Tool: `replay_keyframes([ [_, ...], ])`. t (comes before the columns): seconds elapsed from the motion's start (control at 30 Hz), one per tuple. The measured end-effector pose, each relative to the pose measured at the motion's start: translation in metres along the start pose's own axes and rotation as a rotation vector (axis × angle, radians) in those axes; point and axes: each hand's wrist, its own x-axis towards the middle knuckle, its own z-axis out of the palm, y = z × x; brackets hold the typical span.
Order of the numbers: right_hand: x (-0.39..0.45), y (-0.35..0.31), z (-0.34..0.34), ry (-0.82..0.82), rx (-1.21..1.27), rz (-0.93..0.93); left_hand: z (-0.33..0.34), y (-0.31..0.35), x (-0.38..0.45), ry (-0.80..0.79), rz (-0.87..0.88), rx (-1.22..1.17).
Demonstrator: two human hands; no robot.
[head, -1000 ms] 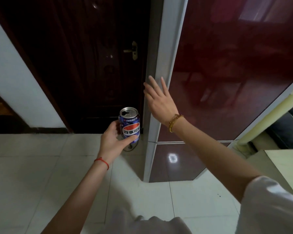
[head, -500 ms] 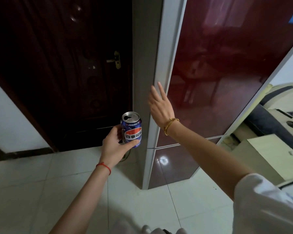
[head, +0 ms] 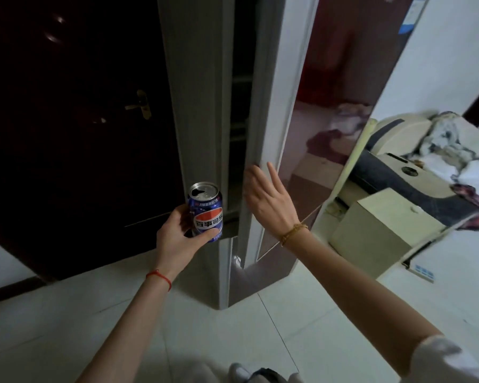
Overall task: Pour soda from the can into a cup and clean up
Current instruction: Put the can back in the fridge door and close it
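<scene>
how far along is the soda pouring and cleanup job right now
Done: the can is already opened, its mouth showing. No cup is in view, so I cannot tell whether the pour has happened. In hand: the left hand grips the upright can, while the right hand presses the edge of the fridge door, which stands ajar. Left: dealing with the fridge and any remaining cleanup.
</scene>
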Motion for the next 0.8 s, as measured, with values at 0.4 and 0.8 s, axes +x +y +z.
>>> replay_keyframes([
  [0.4,-0.122,0.034,-0.067,0.098,0.113,0.448,0.069,0.045,-0.027,-0.314,0.060,-0.024],
  [0.8,-0.225,0.088,-0.116,0.108,0.175,0.856,0.161,0.091,-0.074,-0.565,0.128,-0.077],
])
